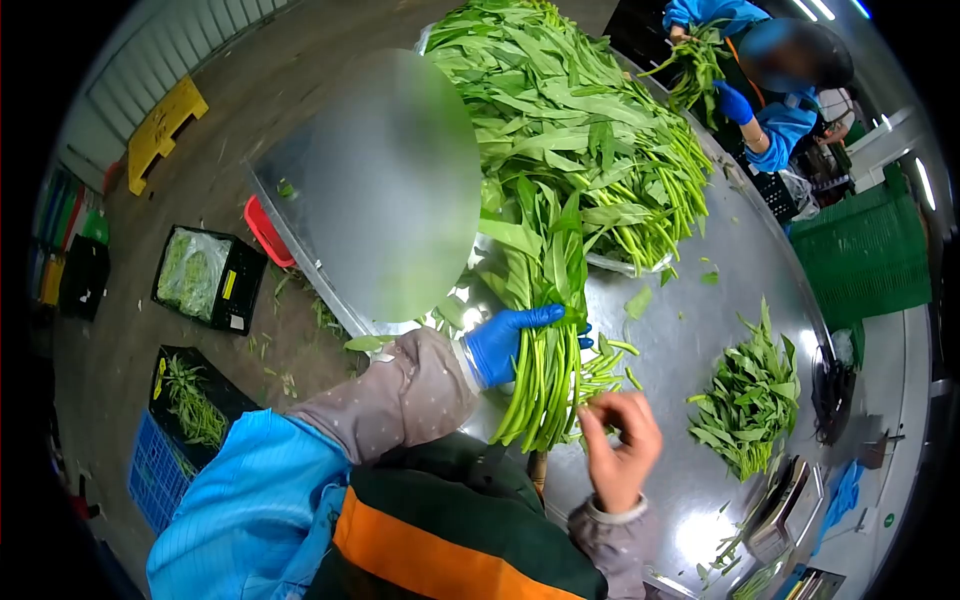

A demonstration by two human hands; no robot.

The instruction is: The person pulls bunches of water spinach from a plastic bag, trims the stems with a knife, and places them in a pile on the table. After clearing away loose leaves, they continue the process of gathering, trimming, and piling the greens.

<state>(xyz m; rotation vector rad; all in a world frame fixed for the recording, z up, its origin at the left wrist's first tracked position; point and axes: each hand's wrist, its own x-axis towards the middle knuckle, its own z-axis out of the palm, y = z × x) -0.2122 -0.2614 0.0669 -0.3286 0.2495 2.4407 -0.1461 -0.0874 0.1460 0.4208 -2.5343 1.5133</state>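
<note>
My left hand (pixel 495 345), in a blue glove, is wrapped round a bunch of leafy greens with long hollow-looking stems, like water spinach (pixel 540 395). The leaves point away from me and the cut stem ends hang toward my apron. Bare and ungloved, my right hand (pixel 622 445) is just right of the stem ends, its thumb and forefinger drawn together. Whatever they pinch, if anything, is too small to make out. Beyond the bunch lies a large heap of the same greens (pixel 570 120) on the metal table (pixel 670 345).
A smaller pile of greens (pixel 745 400) lies on the table's right. Black crates (pixel 240 285) with greens and a blue crate (pixel 158 465) stand on the floor at left. Across the table a person (pixel 770 110) in blue gloves holds greens. A blurred round patch hides part of the table.
</note>
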